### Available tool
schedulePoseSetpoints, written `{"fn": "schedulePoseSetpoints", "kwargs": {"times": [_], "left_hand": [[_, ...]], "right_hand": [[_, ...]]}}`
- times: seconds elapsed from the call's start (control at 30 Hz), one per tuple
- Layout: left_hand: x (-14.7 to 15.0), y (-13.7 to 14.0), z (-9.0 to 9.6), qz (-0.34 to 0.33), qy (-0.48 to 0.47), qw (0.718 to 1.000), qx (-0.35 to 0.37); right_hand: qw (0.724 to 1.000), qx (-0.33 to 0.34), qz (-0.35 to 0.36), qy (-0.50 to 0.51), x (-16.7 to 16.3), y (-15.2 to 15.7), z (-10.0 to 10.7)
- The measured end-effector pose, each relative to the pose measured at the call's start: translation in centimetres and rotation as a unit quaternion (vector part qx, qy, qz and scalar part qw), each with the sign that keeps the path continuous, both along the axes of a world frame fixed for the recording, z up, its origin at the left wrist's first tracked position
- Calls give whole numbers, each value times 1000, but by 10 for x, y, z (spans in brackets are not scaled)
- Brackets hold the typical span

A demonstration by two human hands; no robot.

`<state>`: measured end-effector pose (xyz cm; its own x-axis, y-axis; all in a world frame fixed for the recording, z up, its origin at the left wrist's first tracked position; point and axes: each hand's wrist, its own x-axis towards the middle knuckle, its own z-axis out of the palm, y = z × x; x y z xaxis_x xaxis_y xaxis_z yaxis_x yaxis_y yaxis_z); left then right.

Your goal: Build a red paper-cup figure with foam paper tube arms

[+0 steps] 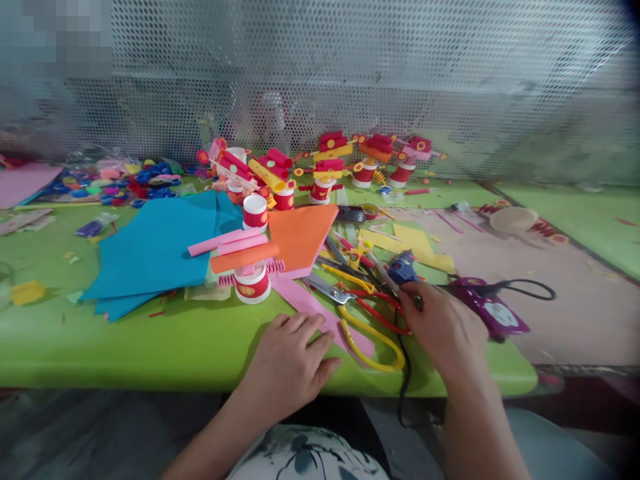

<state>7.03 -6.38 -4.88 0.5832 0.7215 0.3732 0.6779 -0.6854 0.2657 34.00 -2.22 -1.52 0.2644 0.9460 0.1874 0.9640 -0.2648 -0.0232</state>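
Observation:
My left hand (293, 353) rests palm down at the table's front edge, fingers spread, its fingertips by a pink foam strip (305, 301). My right hand (445, 327) is closed, with its curled fingers beside a blue glue gun (403, 267) and a slim silver tool (384, 272). What those fingers grip is hidden. Between the hands lie yellow-handled scissors (377, 343) and red-handled scissors (377, 313). Ahead of my left hand stands a red and white paper cup (253, 288) with pink coiled arms, carrying an orange roll (244, 258) and pink rolls (235, 243).
Blue sheets (155, 247) lie to the left, an orange sheet (300, 230) in the middle. Several decorated cup figures (323, 190) stand by the mesh panel (320, 80). A purple device (487, 307) with a black cable lies right. Small colourful pieces (125, 180) are heaped back left.

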Motion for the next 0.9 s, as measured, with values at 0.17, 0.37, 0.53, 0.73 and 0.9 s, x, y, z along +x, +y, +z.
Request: {"fn": "schedulePoseSetpoints", "kwargs": {"times": [0.17, 0.37, 0.53, 0.73, 0.9], "left_hand": [[0, 0, -1, 11, 1, 1000, 6], [1, 1, 0, 15, -34, 999, 3], [-1, 4, 3, 26, -173, 984, -20], [-4, 7, -4, 4, -259, 964, -60], [-3, 11, -10, -35, -319, 947, -32]], "right_hand": [[1000, 11, 8, -13, -1, -4, 2], [992, 76, 99, -17, -29, 6, 30], [978, -72, 180, -82, -74, 60, 51], [965, -155, 189, -99, -92, 109, 48], [966, -188, 154, -91, -85, 124, 40]]}}
